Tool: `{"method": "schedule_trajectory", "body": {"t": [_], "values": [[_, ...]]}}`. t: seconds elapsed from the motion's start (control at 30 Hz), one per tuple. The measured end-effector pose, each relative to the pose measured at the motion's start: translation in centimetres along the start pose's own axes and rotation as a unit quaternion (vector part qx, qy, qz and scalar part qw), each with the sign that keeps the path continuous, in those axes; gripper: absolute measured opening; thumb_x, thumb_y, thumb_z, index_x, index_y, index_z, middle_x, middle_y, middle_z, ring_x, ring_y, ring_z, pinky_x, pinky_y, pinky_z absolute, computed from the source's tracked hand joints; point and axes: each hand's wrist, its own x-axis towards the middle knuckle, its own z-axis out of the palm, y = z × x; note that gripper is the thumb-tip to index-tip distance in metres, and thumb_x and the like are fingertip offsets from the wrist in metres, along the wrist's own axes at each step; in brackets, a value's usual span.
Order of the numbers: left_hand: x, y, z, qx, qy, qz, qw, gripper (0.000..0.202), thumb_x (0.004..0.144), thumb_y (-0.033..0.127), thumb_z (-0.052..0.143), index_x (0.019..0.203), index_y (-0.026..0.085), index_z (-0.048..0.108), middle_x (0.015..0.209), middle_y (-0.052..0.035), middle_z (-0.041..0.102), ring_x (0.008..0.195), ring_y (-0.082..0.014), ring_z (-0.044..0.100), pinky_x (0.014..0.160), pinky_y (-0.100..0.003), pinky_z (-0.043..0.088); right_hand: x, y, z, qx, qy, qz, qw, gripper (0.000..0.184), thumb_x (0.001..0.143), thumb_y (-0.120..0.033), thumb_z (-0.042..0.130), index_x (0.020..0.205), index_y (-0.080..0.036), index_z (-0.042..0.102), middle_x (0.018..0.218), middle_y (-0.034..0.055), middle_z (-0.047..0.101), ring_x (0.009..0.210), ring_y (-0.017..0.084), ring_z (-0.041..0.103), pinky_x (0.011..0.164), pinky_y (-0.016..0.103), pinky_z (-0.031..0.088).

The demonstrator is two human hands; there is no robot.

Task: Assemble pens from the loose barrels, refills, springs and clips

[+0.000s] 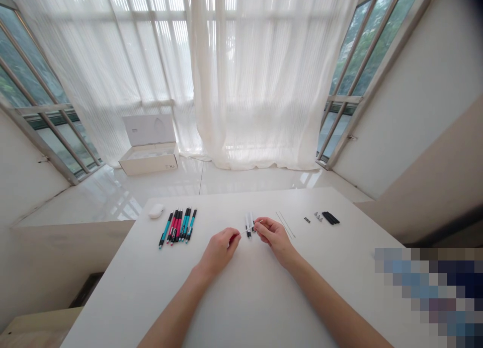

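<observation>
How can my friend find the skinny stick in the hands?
Start at the white table in front of the pale curtain. Near its middle, the left hand and right hand hold a thin pale stick between them. Two thin rods lie on the table to the right; only this stick is held.

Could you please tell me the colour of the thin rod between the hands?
The rod looks whitish; the head view shows it best.

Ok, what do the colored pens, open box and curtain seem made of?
Colored pens: probably smooth plastic, given their evenly colored barrels; grip material unclear.
Open box: likely matte cardboard, judging by its flat hinged lid.
Curtain: sheer fabric, soft folds, daylight glowing through.
</observation>
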Motion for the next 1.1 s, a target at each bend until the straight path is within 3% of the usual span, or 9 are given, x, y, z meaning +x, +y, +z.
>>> {"method": "schedule_trajectory", "body": {"t": [0.3, 0.63, 0.77, 0.93, 1.1], "values": [[-0.1, 0.1, -0.1, 0.001, -0.004, 0.010, 1.000, 0.016, 0.094, 0.027, 0.043, 0.091, 0.020, 0.057, 0.085, -0.0021, 0.064, 0.071, -0.0131, 0.058, 0.066, -0.023, 0.046, 0.4, 1.0, -0.2, -0.031, -0.029, -0.005, 0.999, 0.035, 0.065, -0.051, 0.073, 0.075, -0.018, 0.066, 0.068, 0.0031, 0.066, 0.055, 0.011, 0.045, 0.047, 0.024, 0.027], [-0.1, 0.1, 0.0, 0.019, -0.027, 0.022, 0.999, 0.015, 0.094, 0.028, 0.043, 0.094, 0.021, 0.056, 0.089, -0.0023, 0.066, 0.075, -0.0138, 0.060, 0.068, -0.023, 0.047, 0.0, 0.8, -0.3, 0.002, -0.035, 0.011, 0.999, 0.038, 0.067, -0.052, 0.073, 0.085, -0.018, 0.067, 0.074, 0.0035, 0.065, 0.060, 0.012, 0.045, 0.050, 0.024, 0.029], [-0.2, 0.2, 0.1, 0.031, -0.034, 0.041, 0.998, 0.015, 0.094, 0.027, 0.043, 0.098, 0.021, 0.056, 0.092, -0.0033, 0.067, 0.078, -0.0144, 0.062, 0.070, -0.023, 0.047, 0.2, 0.4, -0.7, 0.027, -0.017, -0.011, 0.999, 0.035, 0.068, -0.050, 0.073, 0.081, -0.019, 0.066, 0.073, 0.0016, 0.060, 0.060, 0.011, 0.043, 0.049, 0.023, 0.027], [-0.1, 0.1, 0.1, 0.049, -0.039, 0.049, 0.997, 0.017, 0.095, 0.027, 0.040, 0.094, 0.021, 0.056, 0.090, -0.0032, 0.067, 0.078, -0.0144, 0.062, 0.070, -0.023, 0.047, 0.4, -0.1, -1.0, 0.056, 0.006, -0.020, 0.998, 0.034, 0.070, -0.050, 0.072, 0.082, -0.019, 0.064, 0.086, 0.0049, 0.063, 0.063, 0.011, 0.043, 0.047, 0.022, 0.026], [0.0, -0.1, 0.1, 0.060, -0.015, 0.042, 0.997, 0.020, 0.097, 0.029, 0.037, 0.096, 0.021, 0.056, 0.092, -0.0032, 0.067, 0.077, -0.0144, 0.063, 0.069, -0.023, 0.046, 0.6, 0.2, -1.3, 0.053, 0.016, -0.007, 0.998, 0.038, 0.067, -0.050, 0.075, 0.084, -0.018, 0.065, 0.075, 0.0027, 0.061, 0.055, 0.009, 0.039, 0.045, 0.023, 0.025]]}}
